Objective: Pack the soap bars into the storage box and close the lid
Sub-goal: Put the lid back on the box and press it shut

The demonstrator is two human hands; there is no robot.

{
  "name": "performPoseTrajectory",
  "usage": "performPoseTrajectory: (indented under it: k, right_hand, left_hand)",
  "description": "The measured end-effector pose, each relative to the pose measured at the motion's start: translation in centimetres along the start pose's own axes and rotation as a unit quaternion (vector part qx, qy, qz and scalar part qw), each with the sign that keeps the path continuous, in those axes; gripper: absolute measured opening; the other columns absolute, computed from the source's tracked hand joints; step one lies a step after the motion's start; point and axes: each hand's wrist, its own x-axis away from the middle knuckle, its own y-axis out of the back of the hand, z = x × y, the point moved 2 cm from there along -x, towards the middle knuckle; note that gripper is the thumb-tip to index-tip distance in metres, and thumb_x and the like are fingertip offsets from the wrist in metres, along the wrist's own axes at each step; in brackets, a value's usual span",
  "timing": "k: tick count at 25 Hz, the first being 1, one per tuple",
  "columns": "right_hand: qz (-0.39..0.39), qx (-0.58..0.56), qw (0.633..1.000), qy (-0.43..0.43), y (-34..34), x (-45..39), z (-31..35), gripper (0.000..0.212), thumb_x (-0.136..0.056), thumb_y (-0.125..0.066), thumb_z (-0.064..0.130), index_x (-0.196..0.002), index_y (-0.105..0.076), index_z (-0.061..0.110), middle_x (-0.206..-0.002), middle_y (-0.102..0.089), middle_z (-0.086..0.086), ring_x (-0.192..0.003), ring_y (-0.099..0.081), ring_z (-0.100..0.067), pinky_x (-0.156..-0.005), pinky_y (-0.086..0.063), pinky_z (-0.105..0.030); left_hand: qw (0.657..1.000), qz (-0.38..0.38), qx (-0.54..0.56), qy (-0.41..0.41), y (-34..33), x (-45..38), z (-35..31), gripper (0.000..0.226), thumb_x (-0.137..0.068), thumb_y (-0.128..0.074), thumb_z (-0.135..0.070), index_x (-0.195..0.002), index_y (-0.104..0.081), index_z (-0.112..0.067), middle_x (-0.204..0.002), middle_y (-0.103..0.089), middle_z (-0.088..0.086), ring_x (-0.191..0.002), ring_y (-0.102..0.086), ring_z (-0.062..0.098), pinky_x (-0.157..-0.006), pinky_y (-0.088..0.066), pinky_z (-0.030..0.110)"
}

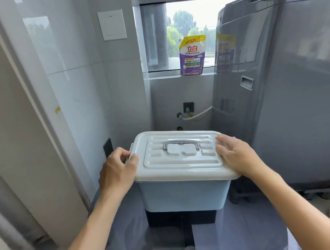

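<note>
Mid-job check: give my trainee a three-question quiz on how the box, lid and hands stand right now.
1. True or false: the white lid lies on the storage box.
2. Which hand curls over the lid's side edge: left hand or right hand?
3. Where does the purple detergent pouch stand? A) floor B) window sill C) lid

Key: 1 true. 2 left; the right rests flat on top. 3 B.

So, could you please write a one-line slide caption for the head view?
Both hands, left hand and right hand, press the white lid onto the pale blue storage box.
</note>
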Motion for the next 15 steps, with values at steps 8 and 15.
performPoseTrajectory:
  k: [8, 15]
  right_hand:
    - [0.102, -0.078, 0.991, -0.023, -0.6, -2.0, -1.3, 0.039, -0.106, -0.038, 0.028, -0.143, -0.051, 0.027, -0.155, -0.040, 0.009, -0.142, -0.036, -0.022, -0.119, -0.022, -0.035]
    - [0.019, -0.140, 0.989, -0.052, -0.9, -1.7, -0.8, 0.036, -0.099, -0.049, 0.023, -0.134, -0.058, 0.020, -0.141, -0.054, 0.007, -0.125, -0.050, -0.021, -0.099, -0.035, -0.030]
  left_hand:
    - [0.981, 0.171, 0.078, -0.043, -0.9, -0.5, 1.3, 0.046, -0.102, -0.039, -0.027, -0.148, -0.043, -0.030, -0.152, -0.043, -0.012, -0.140, -0.037, 0.009, -0.104, -0.027, 0.020]
    - [0.963, 0.171, 0.203, 0.035, -0.6, 0.0, 0.8, 0.043, -0.100, -0.047, -0.031, -0.143, -0.048, -0.040, -0.144, -0.052, -0.015, -0.127, -0.050, 0.009, -0.100, -0.036, 0.028]
